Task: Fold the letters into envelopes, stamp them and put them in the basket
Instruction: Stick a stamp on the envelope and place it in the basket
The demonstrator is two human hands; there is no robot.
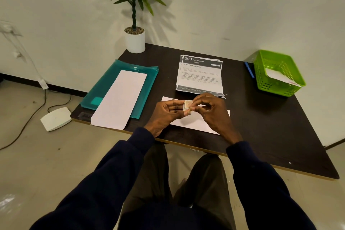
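Both hands meet above a white envelope lying near the table's front edge. My left hand and my right hand pinch a small pale stamp between their fingertips. Behind them lies a stack of printed letters. A green basket stands at the far right with one white envelope inside. Another white envelope rests on a teal plastic folder on the left.
A potted plant stands at the table's back corner. A blue pen lies beside the basket. The dark table ends close to my knees. A white device and cables lie on the floor at left.
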